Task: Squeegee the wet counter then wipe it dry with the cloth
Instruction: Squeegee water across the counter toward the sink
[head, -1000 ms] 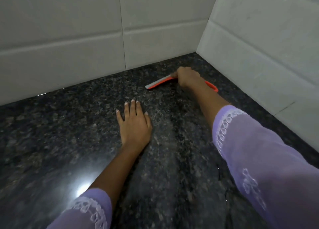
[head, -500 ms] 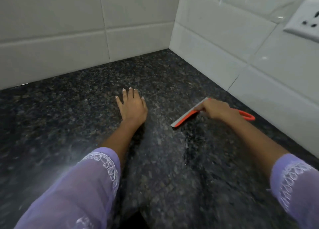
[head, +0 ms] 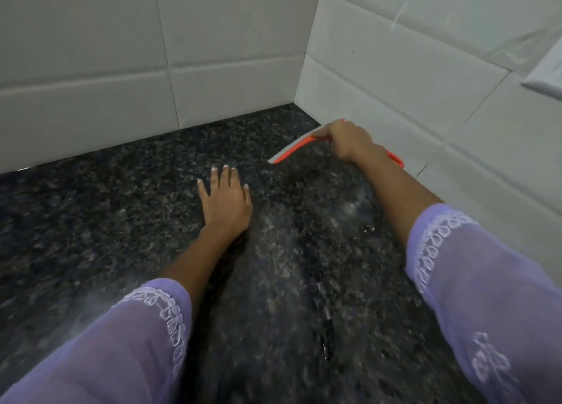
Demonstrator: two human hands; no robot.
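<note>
Gripping orange squeegee [head: 294, 148] with right hand [head: 346, 142], left hand [head: 226, 201] spread flat, speckled granite counter [head: 91, 221].

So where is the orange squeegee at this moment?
In the head view, the squeegee is right of centre on the dark counter, held by the right hand near the corner, close to the right tiled wall.
</note>
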